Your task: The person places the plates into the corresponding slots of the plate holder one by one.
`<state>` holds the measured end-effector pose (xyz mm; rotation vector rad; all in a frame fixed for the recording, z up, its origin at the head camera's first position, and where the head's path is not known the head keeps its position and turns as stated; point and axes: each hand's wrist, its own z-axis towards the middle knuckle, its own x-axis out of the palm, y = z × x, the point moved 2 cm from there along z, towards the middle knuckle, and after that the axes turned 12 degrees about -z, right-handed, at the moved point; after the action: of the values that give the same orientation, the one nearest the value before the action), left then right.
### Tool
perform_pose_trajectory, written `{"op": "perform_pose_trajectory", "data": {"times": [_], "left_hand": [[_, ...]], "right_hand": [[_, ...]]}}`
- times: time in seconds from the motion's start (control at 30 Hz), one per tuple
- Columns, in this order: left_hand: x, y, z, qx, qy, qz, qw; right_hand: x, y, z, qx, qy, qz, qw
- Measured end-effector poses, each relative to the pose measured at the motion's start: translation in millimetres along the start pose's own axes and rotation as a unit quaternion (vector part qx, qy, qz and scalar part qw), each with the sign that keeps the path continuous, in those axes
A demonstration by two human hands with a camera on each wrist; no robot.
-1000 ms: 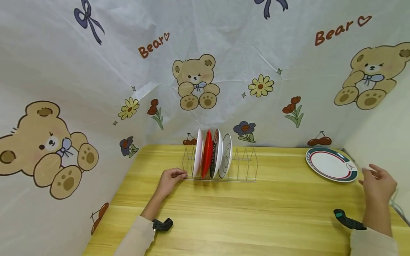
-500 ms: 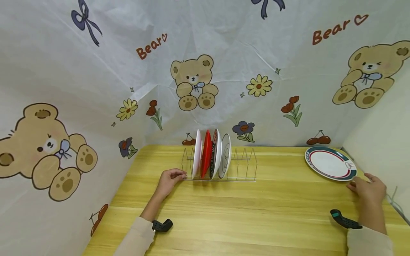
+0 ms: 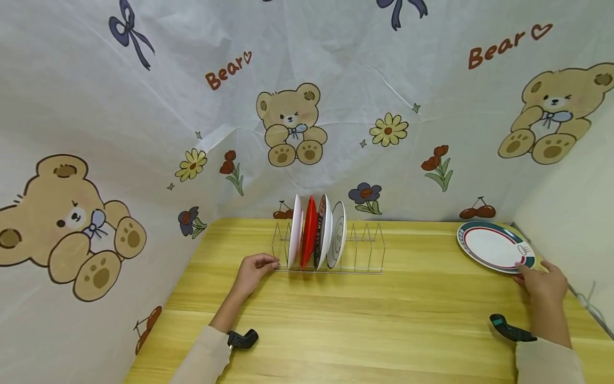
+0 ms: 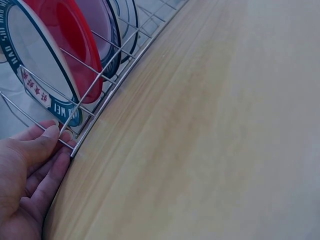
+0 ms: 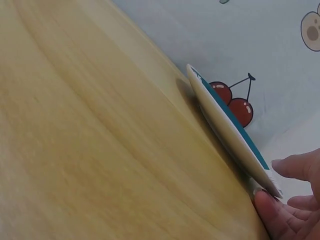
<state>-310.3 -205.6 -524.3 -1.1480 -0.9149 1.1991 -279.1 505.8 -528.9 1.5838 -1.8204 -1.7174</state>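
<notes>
A wire dish rack (image 3: 355,272) stands on the table, holding several plates upright. My left hand (image 3: 254,272) pinches the rack's front left corner between thumb and fingers. From left to right the rack holds a pale plate (image 3: 295,234), a red plate (image 3: 308,234), a dark-rimmed plate (image 3: 327,234) and a white plate with ring lines (image 3: 339,237). Far right lies an oval white plate with a green rim (image 3: 494,246). My right hand (image 3: 544,282) is at its near right edge, thumb over the rim and fingers (image 5: 267,205) beneath it.
A pale cloth (image 3: 336,106) printed with bears and flowers hangs behind and to the left of the wooden table (image 3: 364,330). A white wall (image 3: 585,213) borders the right side, with a thin cable (image 3: 592,306) beside the table edge.
My right hand has moved left from beside the oval plate onto its rim, thumb now over the edge. The left hand keeps its grip on the rack. The plates stay in place.
</notes>
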Motion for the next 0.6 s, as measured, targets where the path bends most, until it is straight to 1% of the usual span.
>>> {"op": "perform_pose_trajectory", "data": {"times": [0.07,0.1,0.17,0.27,0.3,0.33,0.37,0.43,0.5,0.57,0.6], "left_hand": [[-0.2,0.7,-0.3,0.0,0.001,0.001,1.0],[-0.3,1.0,-0.5,0.0,0.002,0.0,1.0],[-0.2,1.6,-0.7,0.0,0.002,-0.001,1.0],[0.0,2.1,-0.7,0.001,0.0,-0.001,1.0],[0.1,2.2,-0.6,0.001,0.0,-0.001,1.0],[0.1,2.4,-0.5,0.001,0.0,0.001,1.0],[0.1,2.5,-0.3,0.003,0.001,0.002,1.0],[0.0,2.6,0.0,0.004,0.0,0.005,1.0],[0.0,2.3,0.4,0.005,0.0,0.009,1.0],[0.0,1.7,0.8,0.007,-0.001,0.012,0.9999],[0.0,1.5,1.1,0.008,-0.001,0.014,0.9999]], "right_hand": [[1.1,0.2,1.2,-0.008,-0.016,-0.058,0.9981],[1.8,-0.1,1.7,-0.007,-0.02,-0.074,0.997],[2.7,0.0,3.2,-0.018,-0.027,-0.11,0.9933],[4.3,0.8,4.2,-0.023,-0.025,-0.098,0.9946],[4.4,1.3,4.0,-0.024,-0.023,-0.087,0.9957],[4.8,1.8,3.9,-0.021,-0.017,-0.062,0.9977],[5.3,2.2,3.1,-0.017,-0.007,-0.027,0.9995],[5.2,4.0,1.1,-0.003,0.016,0.036,0.9992],[4.7,5.7,-1.3,0.013,0.043,0.091,0.9948],[3.5,6.7,-3.3,0.022,0.072,0.13,0.9887],[2.6,7.4,-4.5,0.027,0.082,0.14,0.9864]]}}
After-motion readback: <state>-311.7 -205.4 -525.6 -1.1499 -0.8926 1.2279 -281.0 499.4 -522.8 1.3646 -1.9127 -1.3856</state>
